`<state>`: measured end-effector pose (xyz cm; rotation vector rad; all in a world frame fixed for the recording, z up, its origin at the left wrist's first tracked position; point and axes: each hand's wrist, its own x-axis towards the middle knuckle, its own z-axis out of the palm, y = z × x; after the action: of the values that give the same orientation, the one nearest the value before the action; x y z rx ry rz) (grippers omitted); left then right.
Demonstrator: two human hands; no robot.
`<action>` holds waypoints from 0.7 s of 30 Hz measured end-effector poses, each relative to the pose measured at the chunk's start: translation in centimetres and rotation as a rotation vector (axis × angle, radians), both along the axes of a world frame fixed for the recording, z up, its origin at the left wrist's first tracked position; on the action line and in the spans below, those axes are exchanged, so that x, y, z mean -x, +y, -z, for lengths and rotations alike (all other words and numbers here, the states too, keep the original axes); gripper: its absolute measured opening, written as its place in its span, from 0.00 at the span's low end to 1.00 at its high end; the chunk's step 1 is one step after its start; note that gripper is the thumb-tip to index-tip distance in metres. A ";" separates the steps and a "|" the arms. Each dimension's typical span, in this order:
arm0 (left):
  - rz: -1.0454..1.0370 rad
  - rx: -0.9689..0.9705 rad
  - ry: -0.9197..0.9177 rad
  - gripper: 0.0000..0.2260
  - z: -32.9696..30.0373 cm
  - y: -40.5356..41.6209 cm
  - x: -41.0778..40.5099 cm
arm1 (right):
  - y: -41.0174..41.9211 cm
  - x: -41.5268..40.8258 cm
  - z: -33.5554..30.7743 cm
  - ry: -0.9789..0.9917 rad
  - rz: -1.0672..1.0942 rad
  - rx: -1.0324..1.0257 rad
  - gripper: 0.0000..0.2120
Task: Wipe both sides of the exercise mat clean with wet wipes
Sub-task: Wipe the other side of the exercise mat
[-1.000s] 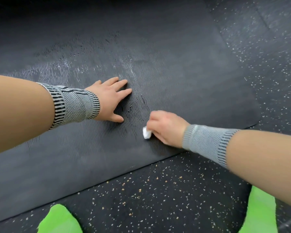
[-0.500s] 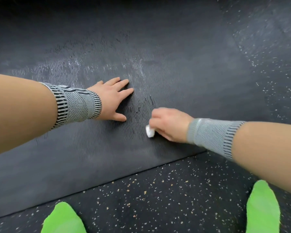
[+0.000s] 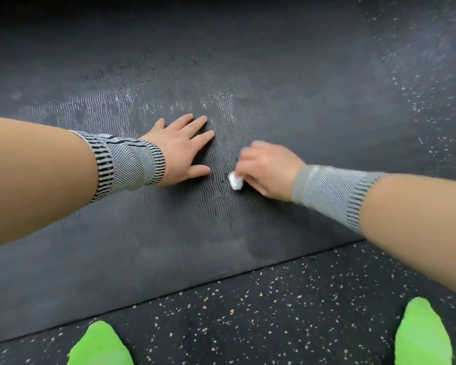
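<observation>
A dark grey exercise mat (image 3: pixel 300 106) with a wavy ribbed surface lies flat on the floor and fills most of the view. Wet streaks shine on it above my hands. My left hand (image 3: pixel 179 148) lies flat on the mat with its fingers straight and spread. Just to its right, my right hand (image 3: pixel 267 168) grips a small crumpled white wet wipe (image 3: pixel 235 181) and holds it down on the mat. Only a bit of the wipe shows past my curled fingers. Both wrists wear grey knitted bands.
The mat's near edge (image 3: pixel 221 280) runs diagonally across the lower view. Below it is black speckled rubber flooring (image 3: pixel 274 317), which also shows at the upper right. My two bright green shoe tips (image 3: pixel 98 346) (image 3: pixel 423 335) stand on that floor.
My right hand with the wipe has slid a little away from me across the mat. The left hand stays pressed flat in the same spot. The view has shifted slightly.
</observation>
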<state>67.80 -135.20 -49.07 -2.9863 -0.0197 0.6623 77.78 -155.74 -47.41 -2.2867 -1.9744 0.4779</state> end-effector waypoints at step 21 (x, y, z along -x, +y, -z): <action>-0.208 0.078 -0.096 0.39 0.8 2.7 -4.6 | 3.7 -3.0 1.0 0.075 0.241 -0.041 0.09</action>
<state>72.42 -132.50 -49.87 -3.1169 -0.3211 0.5498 80.74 -152.08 -48.45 -2.4008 -1.6312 0.4863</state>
